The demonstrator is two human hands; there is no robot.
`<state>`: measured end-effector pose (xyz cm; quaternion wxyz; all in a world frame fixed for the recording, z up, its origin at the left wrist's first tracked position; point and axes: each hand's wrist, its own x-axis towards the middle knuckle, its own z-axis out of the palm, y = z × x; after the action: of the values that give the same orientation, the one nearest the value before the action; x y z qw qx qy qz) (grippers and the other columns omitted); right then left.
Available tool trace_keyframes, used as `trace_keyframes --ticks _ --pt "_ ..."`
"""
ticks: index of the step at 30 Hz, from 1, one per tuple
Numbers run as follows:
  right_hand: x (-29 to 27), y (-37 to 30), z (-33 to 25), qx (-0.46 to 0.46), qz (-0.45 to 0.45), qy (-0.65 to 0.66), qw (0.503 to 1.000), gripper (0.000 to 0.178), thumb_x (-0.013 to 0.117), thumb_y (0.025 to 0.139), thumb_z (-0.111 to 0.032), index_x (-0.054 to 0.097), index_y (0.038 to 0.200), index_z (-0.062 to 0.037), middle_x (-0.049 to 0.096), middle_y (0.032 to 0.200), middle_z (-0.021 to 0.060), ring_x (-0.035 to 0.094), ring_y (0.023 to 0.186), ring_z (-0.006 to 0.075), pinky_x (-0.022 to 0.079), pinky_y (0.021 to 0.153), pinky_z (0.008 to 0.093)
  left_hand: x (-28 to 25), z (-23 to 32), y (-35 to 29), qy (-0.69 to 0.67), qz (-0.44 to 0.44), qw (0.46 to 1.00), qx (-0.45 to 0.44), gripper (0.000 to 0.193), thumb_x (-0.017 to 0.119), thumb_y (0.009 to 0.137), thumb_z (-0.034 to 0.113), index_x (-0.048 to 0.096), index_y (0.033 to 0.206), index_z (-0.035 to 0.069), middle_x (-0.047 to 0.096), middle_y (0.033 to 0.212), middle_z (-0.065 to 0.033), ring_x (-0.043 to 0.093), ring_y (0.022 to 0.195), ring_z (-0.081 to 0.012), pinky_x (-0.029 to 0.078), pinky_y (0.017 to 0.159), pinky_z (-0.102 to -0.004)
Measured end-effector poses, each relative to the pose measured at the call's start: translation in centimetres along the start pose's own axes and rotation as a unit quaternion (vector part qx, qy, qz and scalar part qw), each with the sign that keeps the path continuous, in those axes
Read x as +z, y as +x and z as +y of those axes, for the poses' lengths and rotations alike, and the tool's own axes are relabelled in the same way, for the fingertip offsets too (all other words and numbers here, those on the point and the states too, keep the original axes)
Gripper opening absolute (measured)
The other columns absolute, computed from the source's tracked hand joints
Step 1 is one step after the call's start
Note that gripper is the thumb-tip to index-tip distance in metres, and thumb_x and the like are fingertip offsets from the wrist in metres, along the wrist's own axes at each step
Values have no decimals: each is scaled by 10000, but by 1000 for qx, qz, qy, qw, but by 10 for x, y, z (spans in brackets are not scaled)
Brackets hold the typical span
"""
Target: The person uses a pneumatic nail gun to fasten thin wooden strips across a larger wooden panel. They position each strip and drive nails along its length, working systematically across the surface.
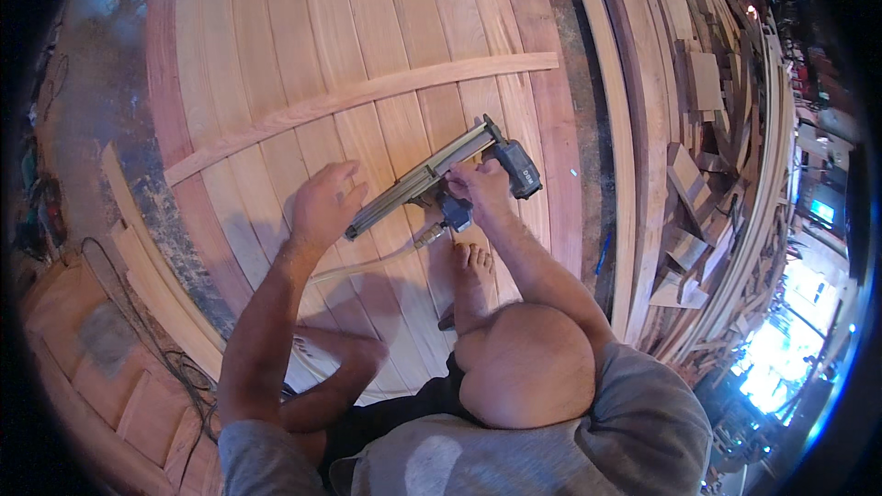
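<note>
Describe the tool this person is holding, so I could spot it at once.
Start at the big panel of pale wooden planks on the floor, crossed by one thin slanting batten. Below that batten the right hand grips a nail gun, the left hand near its long rail. It is the only metal thing there, trailing an air hose.

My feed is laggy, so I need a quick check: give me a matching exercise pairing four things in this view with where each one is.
Things:
1. grey pneumatic nail gun
2. thin wooden cross batten
3. pale air hose
4. heap of wooden offcuts

Places:
A. running from the tool's base toward the person
B. gripped in the right hand
C. lying diagonally across the plank panel
D. along the right side

Pairs: 1-B, 2-C, 3-A, 4-D
</note>
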<state>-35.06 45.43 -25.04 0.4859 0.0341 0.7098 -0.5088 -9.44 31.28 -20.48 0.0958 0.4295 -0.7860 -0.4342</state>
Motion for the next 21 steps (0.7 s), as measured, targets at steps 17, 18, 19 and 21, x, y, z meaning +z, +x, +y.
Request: trace_keyframes --ticks 17,18,19,21 --pt "-46 -45 24 34 -57 221 973 217 704 978 -210 616 1105 -58 655 933 96 655 839 197 585 775 383 83 36 -37 152 12 988 -11 609 799 824 235 584 1371 76 654 1305 -155 600 1246 -362 479 1077 -466" --pt "-40 -38 23 32 -70 281 957 212 709 971 -208 618 1092 -60 651 918 90 650 794 198 586 731 373 83 32 -39 176 -1 984 -25 625 802 818 233 578 1380 77 654 1301 -153 600 1244 -363 480 1076 -463" --pt "-37 -34 22 61 -70 304 948 186 702 966 -193 613 1064 -62 640 892 85 645 779 205 583 729 376 84 27 -39 157 -11 987 -35 623 803 812 235 586 1378 92 652 1286 -147 598 1241 -355 481 1068 -461" --pt "-32 -27 15 122 -68 365 920 138 687 957 -163 604 1010 -66 618 842 76 635 749 217 576 725 381 84 20 -42 134 -32 988 -66 622 805 798 239 601 1374 122 648 1257 -136 595 1234 -339 482 1051 -457"
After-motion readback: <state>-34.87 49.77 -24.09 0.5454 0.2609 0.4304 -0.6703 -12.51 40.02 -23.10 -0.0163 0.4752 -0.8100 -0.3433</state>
